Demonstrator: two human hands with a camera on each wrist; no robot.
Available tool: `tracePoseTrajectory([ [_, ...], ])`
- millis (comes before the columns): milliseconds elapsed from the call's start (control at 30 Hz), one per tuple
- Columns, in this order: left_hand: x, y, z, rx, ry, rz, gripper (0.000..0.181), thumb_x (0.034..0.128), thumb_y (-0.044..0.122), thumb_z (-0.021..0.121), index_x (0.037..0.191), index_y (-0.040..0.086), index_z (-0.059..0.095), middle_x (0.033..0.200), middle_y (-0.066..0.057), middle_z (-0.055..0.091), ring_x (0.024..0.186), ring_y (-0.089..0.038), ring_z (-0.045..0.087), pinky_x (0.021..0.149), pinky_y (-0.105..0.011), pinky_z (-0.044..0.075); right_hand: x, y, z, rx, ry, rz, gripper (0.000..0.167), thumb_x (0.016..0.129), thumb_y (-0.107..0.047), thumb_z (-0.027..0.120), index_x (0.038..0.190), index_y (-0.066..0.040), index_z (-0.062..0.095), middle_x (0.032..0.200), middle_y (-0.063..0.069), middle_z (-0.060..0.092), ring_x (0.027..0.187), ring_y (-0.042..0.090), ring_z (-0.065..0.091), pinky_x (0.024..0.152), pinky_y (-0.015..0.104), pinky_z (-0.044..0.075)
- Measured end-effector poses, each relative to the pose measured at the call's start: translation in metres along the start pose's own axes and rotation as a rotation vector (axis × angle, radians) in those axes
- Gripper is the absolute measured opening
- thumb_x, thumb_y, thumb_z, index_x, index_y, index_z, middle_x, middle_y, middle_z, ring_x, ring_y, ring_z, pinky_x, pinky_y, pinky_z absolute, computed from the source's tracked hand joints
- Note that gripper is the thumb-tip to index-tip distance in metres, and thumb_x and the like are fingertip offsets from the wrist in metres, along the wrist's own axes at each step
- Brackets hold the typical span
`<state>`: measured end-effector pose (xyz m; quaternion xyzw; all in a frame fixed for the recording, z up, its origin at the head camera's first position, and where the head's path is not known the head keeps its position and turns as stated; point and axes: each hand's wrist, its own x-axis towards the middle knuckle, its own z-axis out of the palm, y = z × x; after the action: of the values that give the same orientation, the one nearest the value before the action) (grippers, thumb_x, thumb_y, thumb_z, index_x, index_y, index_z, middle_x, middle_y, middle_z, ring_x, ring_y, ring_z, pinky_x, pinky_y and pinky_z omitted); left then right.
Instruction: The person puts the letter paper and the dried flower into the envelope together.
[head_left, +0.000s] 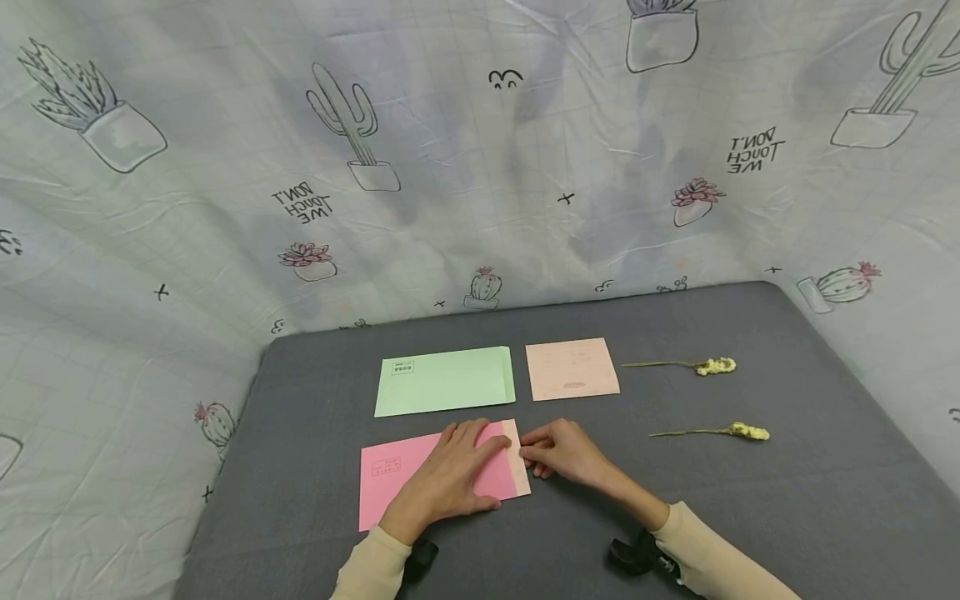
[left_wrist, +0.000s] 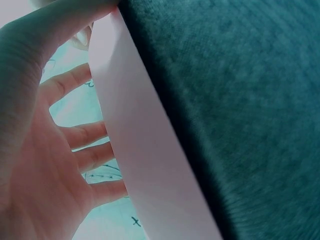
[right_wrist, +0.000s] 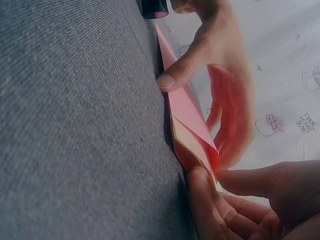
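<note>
A pink envelope [head_left: 386,492] lies on the grey table in front of me. From its right-hand mouth sticks a strip of peach paper card [head_left: 519,471], the rest of it covered by the envelope. My left hand [head_left: 450,471] arches over the envelope with fingers extended; its thumb touches the near edge. My right hand [head_left: 566,452] pinches the card's outer edge between thumb and fingers. In the right wrist view the envelope's mouth gapes slightly around the card [right_wrist: 186,142].
Behind the pink envelope lies a green envelope [head_left: 446,383], with a second peach card [head_left: 572,371] to its right. Two yellow flower stems, one farther [head_left: 716,367] and one nearer [head_left: 748,432], lie on the right of the grey table [head_left: 795,517]. A cactus-print cloth [head_left: 450,225] hangs behind.
</note>
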<state>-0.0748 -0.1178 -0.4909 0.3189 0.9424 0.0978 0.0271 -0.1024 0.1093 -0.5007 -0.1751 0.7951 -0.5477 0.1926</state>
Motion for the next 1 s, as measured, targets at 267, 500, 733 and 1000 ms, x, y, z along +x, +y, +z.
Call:
tracePoseTrajectory([
  [267, -0.0006, 0.0007, 0.0006, -0.003, -0.008, -0.006, 0.080, 0.0703, 0.052, 0.083, 0.138, 0.027, 0.049, 0.143, -0.009, 0.044, 0.133, -0.024, 0.040, 0.113, -0.052, 0.029, -0.0003, 0.0009, 0.0019, -0.016, 0.000, -0.001, 0.021, 0.093, -0.008, 0.065, 0.103, 0.009, 0.071, 0.074, 0.008, 0.071, 0.057, 0.012, 0.064, 0.052, 0.026, 0.055],
  [500, 0.0007, 0.0009, 0.0005, -0.003, -0.018, -0.003, 0.080, 0.0706, 0.053, 0.082, 0.139, 0.027, 0.049, 0.142, -0.008, 0.043, 0.133, -0.023, 0.039, 0.113, -0.052, 0.028, -0.0004, 0.0036, 0.0011, -0.025, 0.000, 0.001, 0.018, 0.093, -0.008, 0.064, 0.101, 0.007, 0.072, 0.072, 0.006, 0.069, 0.058, 0.013, 0.064, 0.052, 0.025, 0.055],
  [733, 0.0014, 0.0006, 0.0010, 0.003, -0.008, 0.006, 0.080, 0.0703, 0.053, 0.083, 0.138, 0.027, 0.049, 0.142, -0.010, 0.044, 0.133, -0.024, 0.040, 0.113, -0.051, 0.029, -0.0003, 0.0054, 0.0004, -0.035, -0.025, -0.022, 0.020, 0.094, -0.007, 0.063, 0.105, 0.008, 0.070, 0.074, 0.007, 0.070, 0.059, 0.014, 0.064, 0.052, 0.025, 0.055],
  [1000, 0.0013, 0.0004, 0.0016, 0.000, 0.002, 0.010, 0.080, 0.0699, 0.052, 0.083, 0.138, 0.028, 0.050, 0.142, -0.010, 0.045, 0.133, -0.024, 0.039, 0.113, -0.051, 0.028, 0.0023, 0.0036, 0.0051, -0.017, -0.074, -0.020, 0.020, 0.095, -0.007, 0.062, 0.106, 0.008, 0.069, 0.076, 0.006, 0.070, 0.060, 0.013, 0.064, 0.054, 0.024, 0.055],
])
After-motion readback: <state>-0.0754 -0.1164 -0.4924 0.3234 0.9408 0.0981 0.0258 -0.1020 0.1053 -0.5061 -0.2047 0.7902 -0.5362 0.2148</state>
